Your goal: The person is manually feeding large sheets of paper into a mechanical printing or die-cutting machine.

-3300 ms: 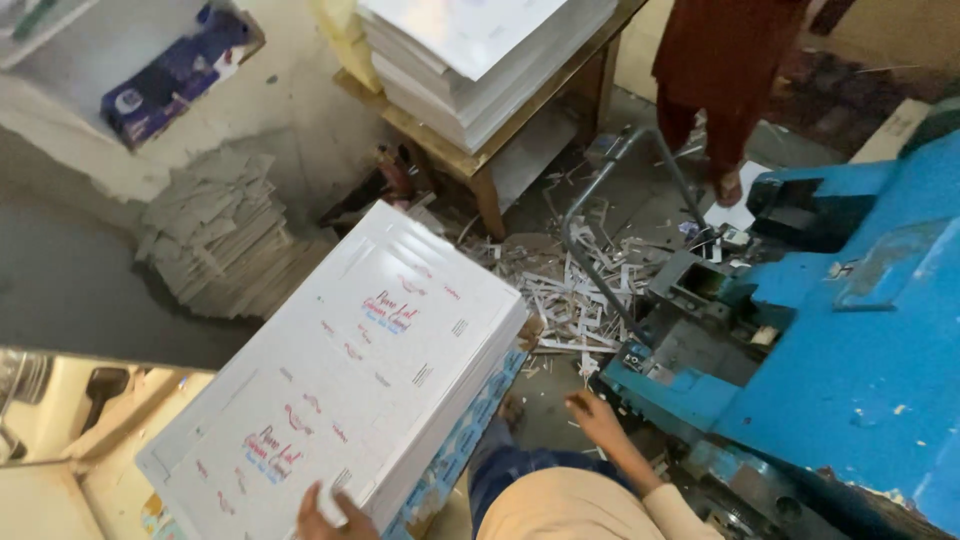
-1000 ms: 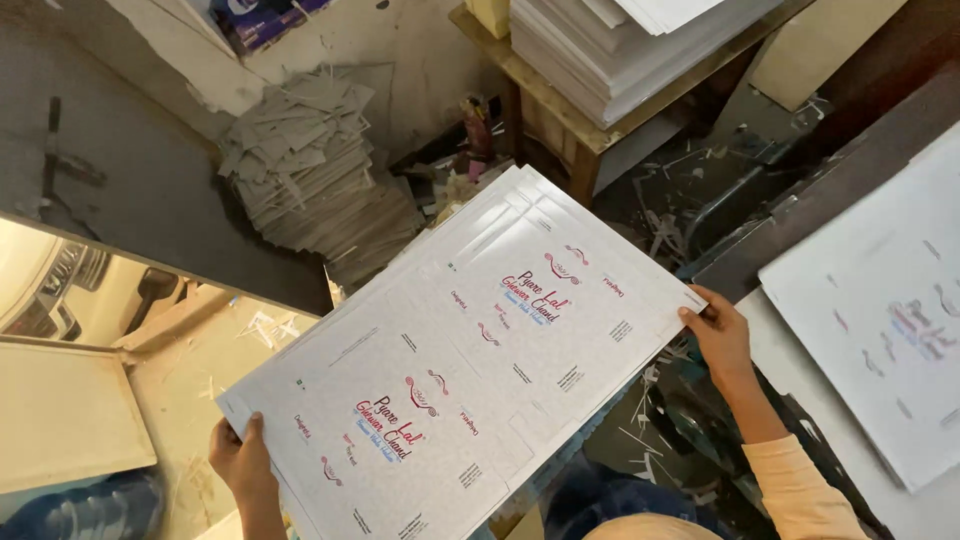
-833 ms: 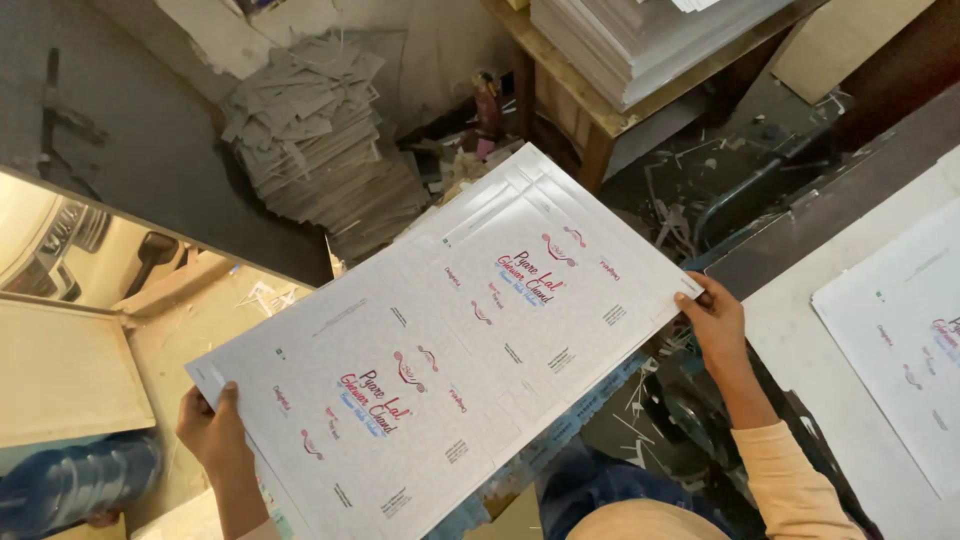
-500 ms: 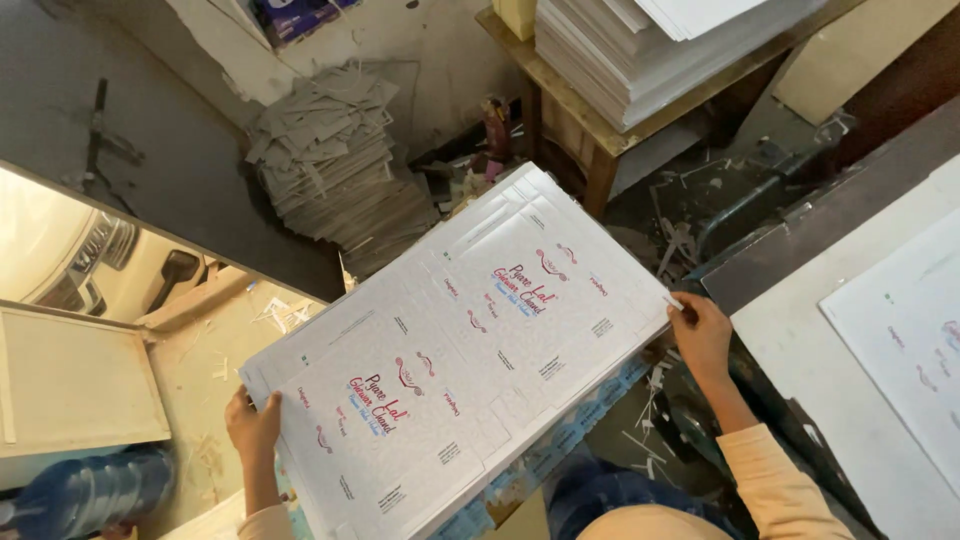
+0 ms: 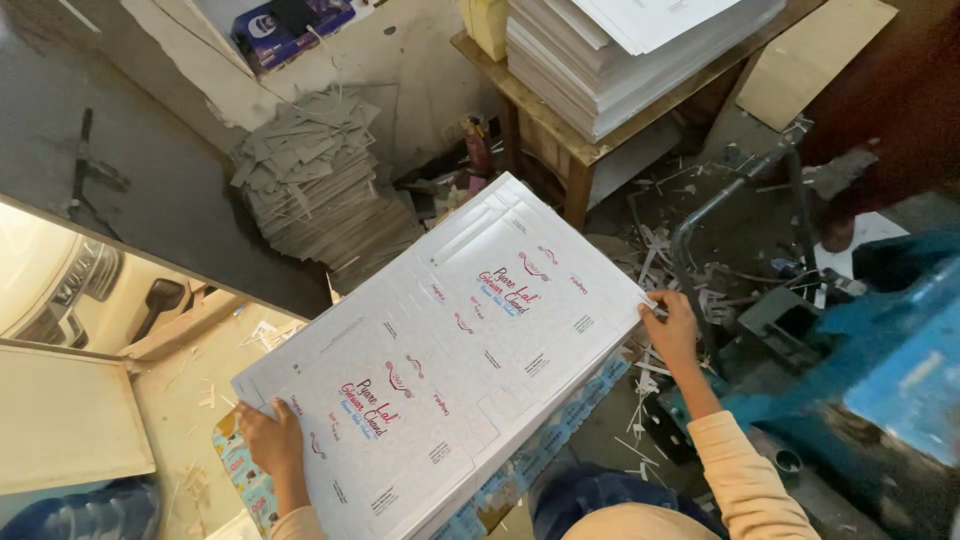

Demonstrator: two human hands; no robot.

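Head view: both hands carry a stack of large white printed card sheets (image 5: 450, 350), held flat and tilted diagonally across the frame. Left hand (image 5: 268, 440) is clamped on the lower-left edge, fingers wrapped over the rim. Right hand (image 5: 670, 325) grips the right edge near the upper corner, thumb on top. The top sheet shows two red-and-blue script logos, one upper right and one lower left, with small red and grey marks and faint die-cut outlines around them. A blue patterned sheet (image 5: 545, 440) pokes out under the stack's lower edge. Grey cardboard blanks (image 5: 310, 190) are piled on the floor at upper left. A wooden table (image 5: 560, 140) holds tall stacks of white sheets (image 5: 620, 50). A blue machine (image 5: 880, 360) sits at right, with paper trimmings (image 5: 650, 260) strewn on the floor.
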